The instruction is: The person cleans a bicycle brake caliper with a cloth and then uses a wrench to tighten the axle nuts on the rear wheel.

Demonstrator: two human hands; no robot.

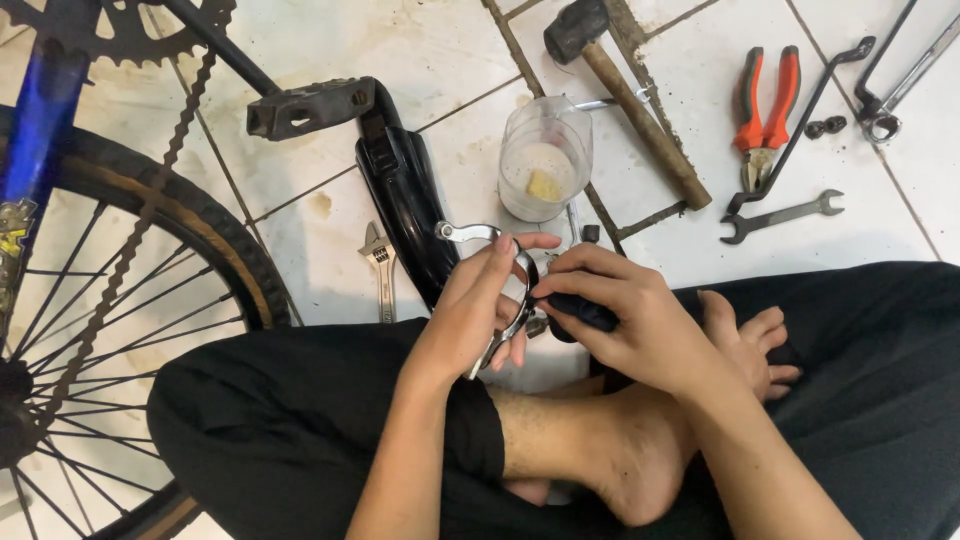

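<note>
Fingers [500,262] of the left hand [470,315] close around a curved silver metal bracket [468,232], while the right hand [625,315] wraps its fingers around a small black part [583,312] pressed against the bracket's lower end. Both hands work above the person's crossed legs in black trousers [290,420], with bare feet [620,450] tucked beneath them on the white tiled floor [440,50]. A glossy black mudguard [405,200] lies just beyond the left hand, its top near a black bicycle pedal [310,107]. An adjustable wrench [381,270] rests on the tiles beside the mudguard. A clear plastic cup [545,158] stands just past the hands. Farther out lie a wooden-handled hammer [630,95], orange-handled pliers [766,115], an open-ended spanner [782,214] and two small nuts [826,126]. A spoked bicycle wheel [110,330] and its chain [150,200] fill the left side of the view
</note>
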